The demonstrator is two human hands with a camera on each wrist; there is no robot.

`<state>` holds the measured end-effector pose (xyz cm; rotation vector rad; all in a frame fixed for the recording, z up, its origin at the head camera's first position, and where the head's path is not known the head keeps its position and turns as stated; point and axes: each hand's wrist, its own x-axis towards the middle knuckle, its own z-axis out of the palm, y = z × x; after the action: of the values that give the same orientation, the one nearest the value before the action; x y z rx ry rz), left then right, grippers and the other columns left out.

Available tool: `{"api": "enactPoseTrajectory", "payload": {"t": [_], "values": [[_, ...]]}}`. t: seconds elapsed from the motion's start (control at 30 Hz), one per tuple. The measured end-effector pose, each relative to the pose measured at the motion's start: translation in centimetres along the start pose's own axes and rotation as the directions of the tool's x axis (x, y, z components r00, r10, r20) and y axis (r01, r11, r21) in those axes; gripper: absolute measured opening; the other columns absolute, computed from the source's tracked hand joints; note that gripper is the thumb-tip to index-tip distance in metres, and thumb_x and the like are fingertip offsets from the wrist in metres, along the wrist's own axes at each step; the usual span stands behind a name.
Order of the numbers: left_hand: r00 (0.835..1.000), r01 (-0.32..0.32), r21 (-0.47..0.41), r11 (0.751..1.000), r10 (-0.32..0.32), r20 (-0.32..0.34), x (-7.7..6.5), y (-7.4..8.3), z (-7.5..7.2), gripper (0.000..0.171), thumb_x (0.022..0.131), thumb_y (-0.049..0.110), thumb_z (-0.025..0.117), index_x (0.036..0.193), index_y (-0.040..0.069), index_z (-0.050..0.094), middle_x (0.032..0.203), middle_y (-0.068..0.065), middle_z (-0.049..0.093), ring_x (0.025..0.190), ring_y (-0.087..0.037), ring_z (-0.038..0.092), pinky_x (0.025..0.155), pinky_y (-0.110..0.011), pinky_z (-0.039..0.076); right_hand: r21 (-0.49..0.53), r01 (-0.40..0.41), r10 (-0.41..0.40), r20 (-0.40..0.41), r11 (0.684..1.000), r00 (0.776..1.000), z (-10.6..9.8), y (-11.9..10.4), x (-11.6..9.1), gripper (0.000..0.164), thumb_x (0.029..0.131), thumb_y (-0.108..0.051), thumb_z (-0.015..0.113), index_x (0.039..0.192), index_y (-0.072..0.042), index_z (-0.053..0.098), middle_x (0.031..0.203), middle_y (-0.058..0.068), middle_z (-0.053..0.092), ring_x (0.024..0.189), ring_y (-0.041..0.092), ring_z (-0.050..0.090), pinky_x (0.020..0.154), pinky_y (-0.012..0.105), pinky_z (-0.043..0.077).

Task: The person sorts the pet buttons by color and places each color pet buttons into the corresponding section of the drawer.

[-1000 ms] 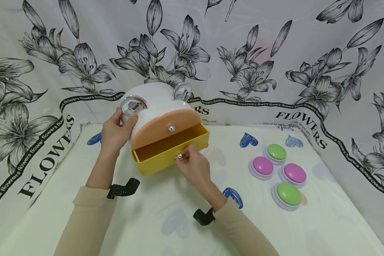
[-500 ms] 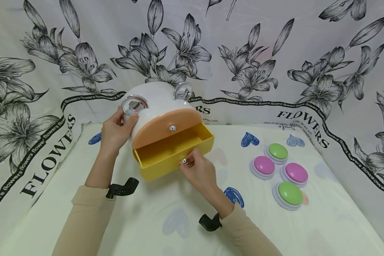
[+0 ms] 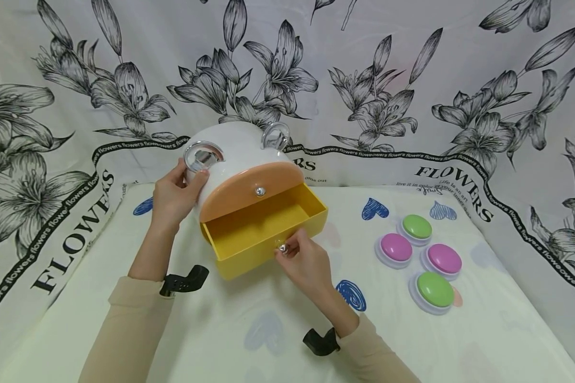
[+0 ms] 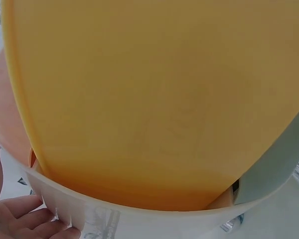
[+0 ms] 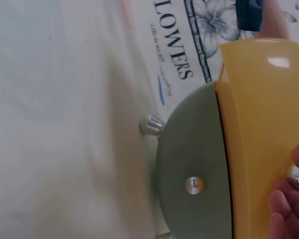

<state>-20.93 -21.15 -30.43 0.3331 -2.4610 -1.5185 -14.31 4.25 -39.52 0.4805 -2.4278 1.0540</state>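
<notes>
A white rounded drawer box (image 3: 235,141) is tilted up off the table in the head view. My left hand (image 3: 174,194) grips its left side, thumb beside a silver round fitting (image 3: 203,156). The yellow drawer (image 3: 249,258) is pulled well out; no object shows inside it. My right hand (image 3: 306,260) pinches the silver knob (image 3: 283,248) on its front. Above it, the orange drawer front (image 3: 244,191) sits closed. A green drawer front (image 5: 194,139) appears beside the yellow one in the right wrist view. The yellow underside (image 4: 154,99) fills much of the left wrist view.
Several round push buttons, green (image 3: 435,290) and pink (image 3: 444,259), lie grouped on the table's right side. A heart-patterned cloth (image 3: 196,335) covers the table. Behind hangs a flower-printed curtain (image 3: 345,127).
My right hand has moved toward me and right, drawing the yellow drawer further out by its knob. The left hand keeps its grip on the box, which stays about where it was.
</notes>
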Motion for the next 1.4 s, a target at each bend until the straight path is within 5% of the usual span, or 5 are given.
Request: {"api": "enactPoseTrajectory", "payload": {"t": [1.4], "values": [[1.000, 0.000, -0.015, 1.000, 0.000, 0.014, 0.0, 0.0, 0.0, 0.077, 0.083, 0.056, 0.055, 0.145, 0.021, 0.026, 0.151, 0.008, 0.020, 0.135, -0.017, 0.031, 0.102, -0.035, 0.038, 0.041, -0.014, 0.016, -0.026, 0.999, 1.000, -1.3, -0.5, -2.6, 0.029, 0.072, -0.013, 0.078, 0.079, -0.011, 0.050, 0.069, -0.004, 0.059, 0.059, 0.007, 0.055, 0.052, 0.012, 0.047]]}}
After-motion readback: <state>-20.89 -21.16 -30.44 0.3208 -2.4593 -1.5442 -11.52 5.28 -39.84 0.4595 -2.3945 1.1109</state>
